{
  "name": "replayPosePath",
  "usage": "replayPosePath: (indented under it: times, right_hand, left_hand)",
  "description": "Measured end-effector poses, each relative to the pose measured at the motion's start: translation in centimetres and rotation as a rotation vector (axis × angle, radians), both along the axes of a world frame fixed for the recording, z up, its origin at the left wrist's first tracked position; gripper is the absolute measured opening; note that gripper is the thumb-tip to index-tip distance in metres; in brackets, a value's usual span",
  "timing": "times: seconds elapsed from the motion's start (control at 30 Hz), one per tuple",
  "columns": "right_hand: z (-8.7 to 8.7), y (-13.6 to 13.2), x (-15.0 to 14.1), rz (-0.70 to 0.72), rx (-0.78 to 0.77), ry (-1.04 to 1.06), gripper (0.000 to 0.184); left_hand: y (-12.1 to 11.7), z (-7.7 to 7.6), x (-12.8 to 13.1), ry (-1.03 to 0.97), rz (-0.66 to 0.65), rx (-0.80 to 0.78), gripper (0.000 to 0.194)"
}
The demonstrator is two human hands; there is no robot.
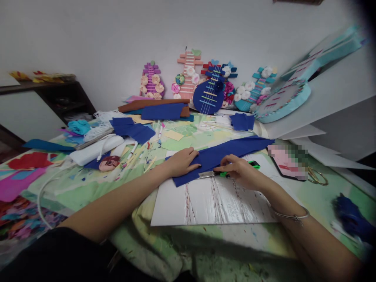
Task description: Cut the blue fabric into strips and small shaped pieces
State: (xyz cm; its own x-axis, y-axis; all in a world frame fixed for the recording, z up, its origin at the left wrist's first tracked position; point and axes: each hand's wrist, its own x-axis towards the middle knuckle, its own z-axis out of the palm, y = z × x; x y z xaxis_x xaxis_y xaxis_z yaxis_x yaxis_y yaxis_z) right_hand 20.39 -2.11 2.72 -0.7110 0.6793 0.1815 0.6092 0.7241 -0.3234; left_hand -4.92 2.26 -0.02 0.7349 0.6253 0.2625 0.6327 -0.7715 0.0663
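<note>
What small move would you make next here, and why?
I'd probably ease the left hand slightly away from the blade: it presses the blue cloth flat, and the green-and-black cutter in the right hand points its bare blade toward the fingers.

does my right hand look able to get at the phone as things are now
Probably, though not with an empty grip: the right hand holds the green cutter. The phone lies close by on its right, uncovered, and nothing visible seems to block the way.
</note>
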Motion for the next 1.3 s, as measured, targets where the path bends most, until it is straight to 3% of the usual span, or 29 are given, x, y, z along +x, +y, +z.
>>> replayPosePath:
  times: [0.3,0.6,0.93,1.17,1.3]
  right_hand:
    - [0.2,-0.7,-1.3,-0.003,-0.036,-0.003,0.055]
    - [0.3,-0.5,-0.4,0.003,-0.030,-0.005,0.060]
    - [0.5,-0.9,-1.6,-0.030,-0.131,-0.003,0.041]
    - [0.7,-0.8,-0.7,0.009,-0.052,-0.032,0.059]
    - [0.6,-0.6,-0.6,-0.008,-0.077,-0.016,0.059]
  left_hand:
    - [0.1,-0.1,-0.1,-0.008,-0.004,-0.004,0.042]
    - [0.1,-0.1,-0.1,-0.006,-0.007,-0.004,0.041]
    - [0.1,-0.1,-0.1,-0.028,-0.007,-0.023,0.040]
    - [0.1,-0.1,-0.1,-0.032,-0.010,-0.017,0.041]
    - [0.1,-0.1,-0.1,-0.027,-0.012,-0.018,0.041]
